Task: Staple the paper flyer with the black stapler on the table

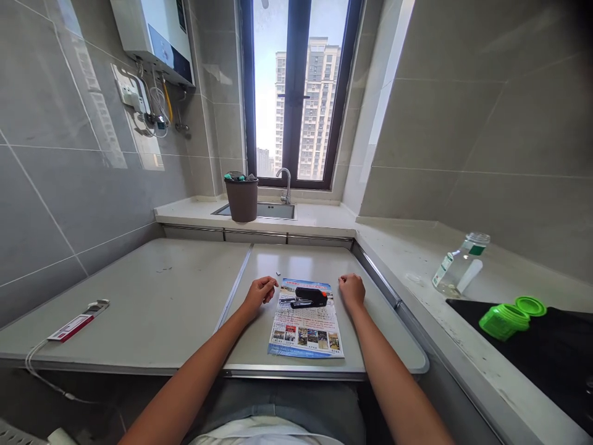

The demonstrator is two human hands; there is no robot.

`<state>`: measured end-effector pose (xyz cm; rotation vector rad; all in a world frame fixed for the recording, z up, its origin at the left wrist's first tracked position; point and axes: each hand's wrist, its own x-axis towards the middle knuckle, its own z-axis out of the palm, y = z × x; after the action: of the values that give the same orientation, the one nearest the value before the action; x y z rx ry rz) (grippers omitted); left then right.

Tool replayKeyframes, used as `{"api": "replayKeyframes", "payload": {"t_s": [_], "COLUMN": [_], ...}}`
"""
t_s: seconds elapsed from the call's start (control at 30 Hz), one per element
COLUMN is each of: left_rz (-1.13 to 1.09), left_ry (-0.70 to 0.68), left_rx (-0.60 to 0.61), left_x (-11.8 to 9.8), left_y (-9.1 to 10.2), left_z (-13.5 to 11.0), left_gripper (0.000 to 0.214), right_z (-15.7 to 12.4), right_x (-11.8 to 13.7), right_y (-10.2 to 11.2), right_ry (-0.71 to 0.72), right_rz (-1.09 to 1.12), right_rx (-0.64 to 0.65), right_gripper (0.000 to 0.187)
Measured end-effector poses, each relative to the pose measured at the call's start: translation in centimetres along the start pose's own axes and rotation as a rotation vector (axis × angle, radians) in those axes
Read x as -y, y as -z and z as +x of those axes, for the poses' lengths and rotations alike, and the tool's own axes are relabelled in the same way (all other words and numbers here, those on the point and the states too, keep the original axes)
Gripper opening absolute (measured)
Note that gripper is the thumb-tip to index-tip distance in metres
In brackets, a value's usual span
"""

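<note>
A printed leaflet (306,334) with blue edges and rows of small photos lies flat on the folding table. On its upper part rests a black stapler (309,297) with a red spot near its right end. My left hand (262,294) is at the leaflet's left side, its fingers loosely curled with nothing visible in them. To the right of the leaflet, my right hand (352,289) rests on the table in a loose fist. Neither hand touches the stapler. Just beyond my left hand is a tiny dark piece (278,273), too small to name.
A white-and-red power strip (76,324) with a cable lies on the table's left. Behind, a brown bucket (243,199) stands by the sink (277,211). On the right counter are a clear glass jar (459,267) and an open green container (506,320).
</note>
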<state>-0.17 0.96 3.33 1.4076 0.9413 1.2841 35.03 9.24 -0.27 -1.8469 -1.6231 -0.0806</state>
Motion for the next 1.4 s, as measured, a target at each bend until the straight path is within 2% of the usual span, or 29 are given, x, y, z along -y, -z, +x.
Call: {"api": "replayKeyframes", "payload": {"t_s": [0.1, 0.3, 0.43, 0.53, 0.63, 0.7, 0.77, 0.97, 1.17, 1.23, 1.4], "left_rz": [-0.012, -0.011, -0.014, -0.012, -0.112, -0.173, -0.185, -0.166, -0.145, -0.160, -0.162], "left_ry": [0.003, 0.010, -0.004, -0.013, -0.024, -0.021, -0.012, 0.044, 0.013, -0.001, -0.032], "left_rx": [-0.009, -0.007, 0.004, -0.029, 0.022, 0.095, 0.138, 0.146, 0.123, 0.098, 0.029], "left_x": [0.0, 0.3, 0.4, 0.4, 0.1, -0.1, -0.2, 0.4, 0.9, 0.9, 1.1], "left_y": [0.0, 0.1, 0.4, 0.5, 0.4, 0.4, 0.3, 0.4, 0.4, 0.5, 0.7], "left_z": [0.0, 0.2, 0.3, 0.3, 0.2, 0.1, 0.1, 0.4, 0.5, 0.5, 0.6], "left_gripper": [0.046, 0.046, 0.045, 0.047, 0.056, 0.062, 0.064, 0.067, 0.061, 0.058, 0.054], "right_z": [0.0, 0.3, 0.4, 0.2, -0.1, -0.4, -0.6, -0.8, -0.6, -0.6, -1.1], "right_x": [0.1, 0.0, 0.2, 0.5, 1.2, 1.7, 2.2, 2.7, 2.5, 2.7, 3.9], "right_y": [-0.6, -1.3, -1.3, -1.0, -0.4, 0.0, 0.2, 0.0, -0.3, -0.2, 0.2], "right_ry": [-0.005, 0.005, 0.055, 0.040, -0.011, -0.026, -0.026, 0.004, 0.020, 0.076, 0.369], "right_rz": [-0.004, -0.021, 0.000, 0.037, 0.068, 0.085, 0.091, 0.079, 0.094, 0.162, 0.469], "right_rx": [0.058, 0.072, 0.042, -0.011, -0.028, 0.004, 0.046, 0.120, 0.133, 0.129, 0.155], "right_gripper": [0.021, 0.024, 0.031, 0.037, 0.022, 0.016, 0.020, 0.022, 0.020, 0.020, 0.036]}}
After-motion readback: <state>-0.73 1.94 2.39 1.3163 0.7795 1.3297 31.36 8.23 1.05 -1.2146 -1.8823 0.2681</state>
